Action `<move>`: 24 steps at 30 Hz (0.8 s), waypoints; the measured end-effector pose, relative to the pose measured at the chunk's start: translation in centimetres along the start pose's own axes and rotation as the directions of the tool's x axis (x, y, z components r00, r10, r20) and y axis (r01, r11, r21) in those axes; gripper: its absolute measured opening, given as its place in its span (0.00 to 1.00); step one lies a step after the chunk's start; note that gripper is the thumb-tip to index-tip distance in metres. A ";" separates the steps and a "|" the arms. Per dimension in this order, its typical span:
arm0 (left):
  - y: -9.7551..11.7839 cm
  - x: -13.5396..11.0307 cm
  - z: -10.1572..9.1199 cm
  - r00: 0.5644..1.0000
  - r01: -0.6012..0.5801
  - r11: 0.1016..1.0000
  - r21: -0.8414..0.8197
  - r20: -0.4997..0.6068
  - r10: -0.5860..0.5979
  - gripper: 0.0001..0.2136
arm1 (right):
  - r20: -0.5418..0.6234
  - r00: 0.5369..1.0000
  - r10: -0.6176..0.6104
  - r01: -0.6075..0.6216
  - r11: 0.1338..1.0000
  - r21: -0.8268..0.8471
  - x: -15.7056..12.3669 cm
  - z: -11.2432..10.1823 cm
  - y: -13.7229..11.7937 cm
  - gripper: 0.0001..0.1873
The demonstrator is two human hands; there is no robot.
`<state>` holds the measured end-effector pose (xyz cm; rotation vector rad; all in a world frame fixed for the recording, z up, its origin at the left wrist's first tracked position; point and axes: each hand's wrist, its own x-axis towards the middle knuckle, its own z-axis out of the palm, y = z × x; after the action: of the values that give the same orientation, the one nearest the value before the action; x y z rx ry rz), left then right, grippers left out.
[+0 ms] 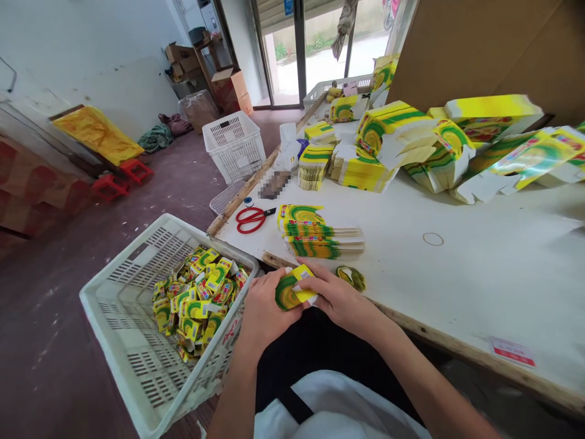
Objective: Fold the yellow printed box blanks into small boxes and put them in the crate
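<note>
White and edged with worn wood, the surface (439,274) carries, in the head view, a row of flattened yellow-green cartons (301,235) and larger stacks (393,131) behind. By its near edge, the left hand (269,305) and right hand (338,297) are both closed around one small box (287,292); whether its ends are fully tucked is unclear. Many formed boxes (201,305) lie in the white basket (109,308), so plenty seems done; judging by those stacks, much remains.

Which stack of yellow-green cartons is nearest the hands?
The stack just beyond the left hand and right hand, immediately right of the red scissors; the other stacks sit farther back on the table.
</note>
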<state>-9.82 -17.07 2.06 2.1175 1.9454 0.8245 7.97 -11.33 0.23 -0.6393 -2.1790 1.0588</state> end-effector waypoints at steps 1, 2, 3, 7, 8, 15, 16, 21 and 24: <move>0.0 0.0 -0.1 1.000 -0.001 1.000 0.000 0.014 0.001 0.25 | 0.033 0.999 -0.003 0.003 1.000 0.001 0.0 -0.4 0.0 0.17; 0.0 0.0 -0.2 1.000 0.001 1.000 0.000 0.025 -0.001 0.25 | 0.059 0.998 -0.004 0.004 1.000 0.010 0.1 -0.8 -0.1 0.17; 0.1 0.0 -0.3 0.999 0.006 1.000 -0.002 0.032 -0.006 0.24 | 0.068 0.998 -0.001 -0.001 1.000 0.026 0.1 -0.9 -0.2 0.17; 0.5 0.1 -0.1 0.999 0.054 0.997 -0.060 0.008 -0.054 0.24 | -0.093 0.993 0.066 -0.049 0.983 0.175 0.3 0.6 -0.4 0.15; 0.6 0.0 0.0 0.997 0.077 0.993 -0.092 0.000 -0.077 0.24 | -0.152 0.983 0.103 -0.067 0.971 0.229 0.3 1.3 -0.4 0.19; -2.7 -0.2 1.3 0.724 0.183 0.525 -0.831 -0.247 -0.644 0.23 | -0.257 0.919 0.300 -0.156 0.874 0.461 2.2 1.8 0.6 0.37; -3.4 -0.2 1.4 0.632 0.130 0.403 -0.906 -0.238 -0.738 0.22 | -0.326 0.898 0.294 -0.152 0.906 0.396 2.9 0.7 1.0 0.33; -5.0 -0.6 2.6 0.440 0.207 0.103 -0.973 -0.001 -0.898 0.20 | -0.542 0.806 0.239 -0.390 0.903 -0.182 6.9 -4.2 3.6 0.24; -4.1 -1.1 3.6 0.471 0.278 0.138 -0.951 0.009 -0.882 0.19 | -0.474 0.842 0.259 -0.455 0.814 -0.362 8.4 -4.8 4.7 0.20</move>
<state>-11.72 -16.61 -3.15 0.2545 1.6427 1.8251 6.37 -0.76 1.42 -1.4167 -1.9713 0.4914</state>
